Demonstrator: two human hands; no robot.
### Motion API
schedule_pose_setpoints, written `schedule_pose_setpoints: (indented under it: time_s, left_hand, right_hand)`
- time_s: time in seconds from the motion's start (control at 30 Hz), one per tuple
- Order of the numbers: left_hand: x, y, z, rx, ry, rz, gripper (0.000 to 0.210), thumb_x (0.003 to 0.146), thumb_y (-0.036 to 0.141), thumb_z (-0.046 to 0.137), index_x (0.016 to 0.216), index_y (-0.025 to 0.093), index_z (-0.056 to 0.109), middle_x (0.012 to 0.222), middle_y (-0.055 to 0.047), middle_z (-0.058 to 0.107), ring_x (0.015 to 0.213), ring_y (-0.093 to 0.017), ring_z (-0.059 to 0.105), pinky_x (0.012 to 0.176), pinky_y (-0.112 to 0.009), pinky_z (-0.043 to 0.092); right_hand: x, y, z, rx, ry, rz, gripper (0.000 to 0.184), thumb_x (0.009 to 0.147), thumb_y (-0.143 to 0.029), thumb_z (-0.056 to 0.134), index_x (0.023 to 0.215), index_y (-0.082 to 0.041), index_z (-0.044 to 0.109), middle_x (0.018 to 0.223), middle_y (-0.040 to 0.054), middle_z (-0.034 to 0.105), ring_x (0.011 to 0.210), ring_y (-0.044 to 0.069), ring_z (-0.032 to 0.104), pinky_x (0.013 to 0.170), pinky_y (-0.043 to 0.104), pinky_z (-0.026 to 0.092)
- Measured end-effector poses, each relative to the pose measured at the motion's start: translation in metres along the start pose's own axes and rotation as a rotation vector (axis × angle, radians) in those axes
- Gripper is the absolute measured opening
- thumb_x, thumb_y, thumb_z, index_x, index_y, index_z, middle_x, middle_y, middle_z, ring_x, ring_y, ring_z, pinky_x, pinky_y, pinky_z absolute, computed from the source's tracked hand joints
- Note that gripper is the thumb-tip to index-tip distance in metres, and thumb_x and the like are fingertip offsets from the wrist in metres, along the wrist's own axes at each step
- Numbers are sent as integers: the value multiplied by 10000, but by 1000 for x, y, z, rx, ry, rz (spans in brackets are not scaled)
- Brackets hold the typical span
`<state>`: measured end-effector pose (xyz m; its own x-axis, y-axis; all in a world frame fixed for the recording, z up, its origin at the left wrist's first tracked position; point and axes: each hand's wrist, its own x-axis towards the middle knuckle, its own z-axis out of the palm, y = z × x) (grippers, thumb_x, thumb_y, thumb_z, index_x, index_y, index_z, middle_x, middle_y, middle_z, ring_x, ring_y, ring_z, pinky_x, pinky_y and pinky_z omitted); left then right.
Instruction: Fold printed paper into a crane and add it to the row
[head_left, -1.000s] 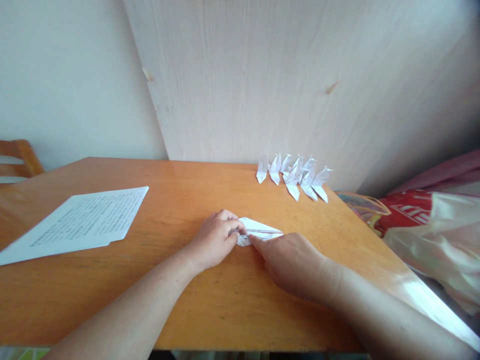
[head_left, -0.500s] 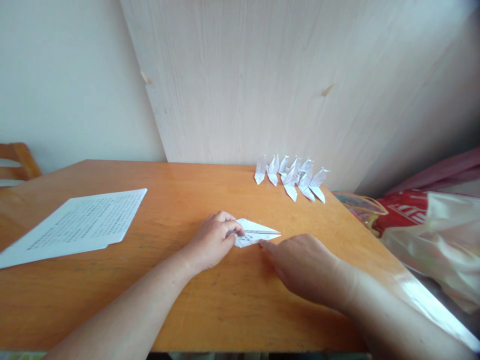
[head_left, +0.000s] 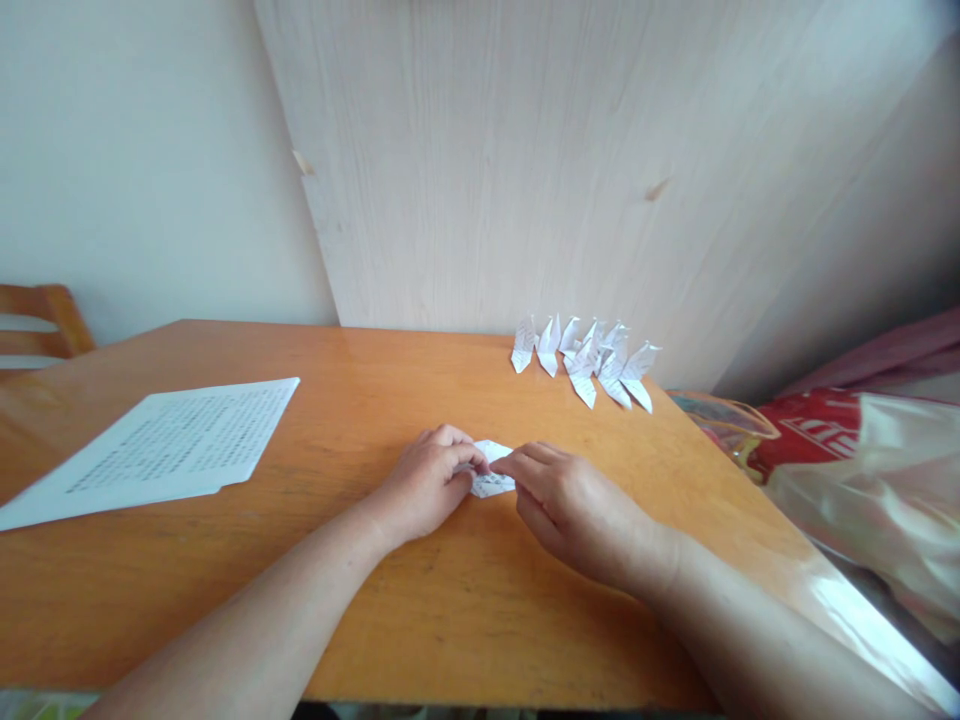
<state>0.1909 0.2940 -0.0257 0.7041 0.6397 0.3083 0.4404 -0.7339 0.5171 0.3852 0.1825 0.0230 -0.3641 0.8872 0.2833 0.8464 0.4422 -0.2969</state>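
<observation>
Matt paper, glossy wood

From my station I read the counter (head_left: 420, 620) as smooth, glossy wood, with glare along its right edge. The folded piece (head_left: 492, 487) midway between front and back edges looks like matt paper, as do the folded figures (head_left: 581, 378) by the back right corner and the printed sheets (head_left: 187, 435) toward the left edge. Behind the back edge I see a board (head_left: 480, 170) with matt wood grain; past the right edge, a pale bag (head_left: 885, 480) resembling shiny, crinkled plastic.

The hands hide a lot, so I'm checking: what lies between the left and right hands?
In the head view, a folded white paper lies between the left hand and the right hand, partly covered by both.
</observation>
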Motion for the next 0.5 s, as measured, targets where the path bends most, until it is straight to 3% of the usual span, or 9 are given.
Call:
schedule_pose_setpoints:
  time_s: [0.1, 0.37, 0.5]
  left_hand:
    - [0, -1, 0, 4, -1, -4, 336, 836, 64, 512, 983, 281, 723, 1055, -27, 623, 1051, -204, 590, 936, -348, 488]
    - [1, -4, 4, 18, 0, -6, 247, 916, 180, 531, 995, 288, 738, 1056, -41, 635, 1017, -212, 597, 902, -351, 501]
    - [1, -5, 5, 10, 23, 7, 221, 906, 176, 549, 970, 280, 733, 1032, -35, 638, 1011, -203, 602, 910, -341, 493]
  right_hand:
    - [4, 0, 12, 55, -27, -37, 347, 927, -75, 453, 1234, -157, 591, 1073, 100, 688, 960, 188, 629, 851, 293, 476]
    - [14, -4, 26, -36, -90, 140, 334, 897, -70, 470, 1188, -146, 616, 1087, 113, 682, 1014, 202, 630, 903, 302, 472]
    - [14, -13, 26, -159, -137, 149, 303, 928, -89, 462, 1177, -134, 628, 1094, 126, 665, 1035, 215, 600, 931, 314, 457]
